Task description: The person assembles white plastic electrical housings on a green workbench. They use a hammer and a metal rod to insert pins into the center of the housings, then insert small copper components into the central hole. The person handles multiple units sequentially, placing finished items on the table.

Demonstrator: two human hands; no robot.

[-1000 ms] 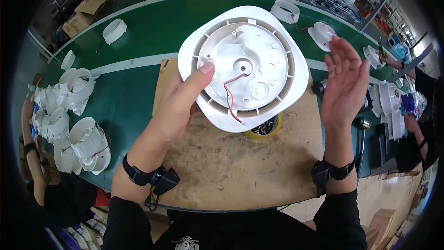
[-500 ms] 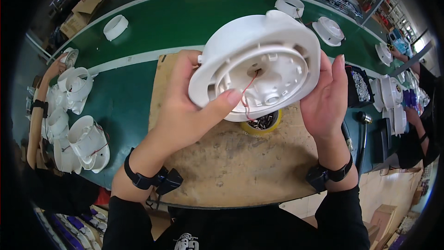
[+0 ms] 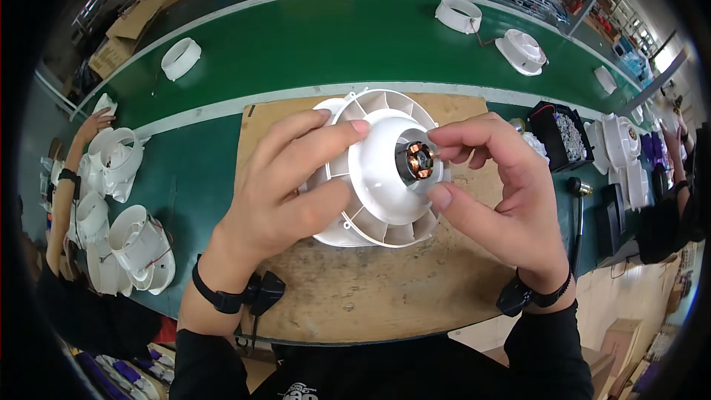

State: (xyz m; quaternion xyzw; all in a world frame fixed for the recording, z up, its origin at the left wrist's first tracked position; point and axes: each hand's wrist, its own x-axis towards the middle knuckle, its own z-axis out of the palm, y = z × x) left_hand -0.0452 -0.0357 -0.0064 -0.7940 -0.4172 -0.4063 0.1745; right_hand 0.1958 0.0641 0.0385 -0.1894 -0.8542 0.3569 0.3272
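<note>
A white plastic fan housing point(image 3: 374, 200) rests on the brown board, tilted with its funnel-like centre toward the right. Thin ribs fan out between that centre and the outer ring. Inside the central opening sits a small motor point(image 3: 416, 161) with copper windings and a black side. My left hand point(image 3: 285, 185) grips the housing from the left, fingertips on its ribs and central cone. My right hand point(image 3: 496, 185) is beside the opening, index finger and thumb apart on either side of the motor; whether a fingertip touches it I cannot tell.
Beneath the housing lies a brown board point(image 3: 355, 296). A black bin of small metal parts point(image 3: 566, 137) and an air hose tool point(image 3: 580, 200) are on the right. White housings point(image 3: 141, 244) stand at the left, near a co-worker's arm point(image 3: 70, 170). More white parts sit on the green belt point(image 3: 318, 37).
The housing has come down onto the board and turned, so the motor side now shows. My right hand has left its edge for the centre. The yellow bowl of small parts is hidden now.
</note>
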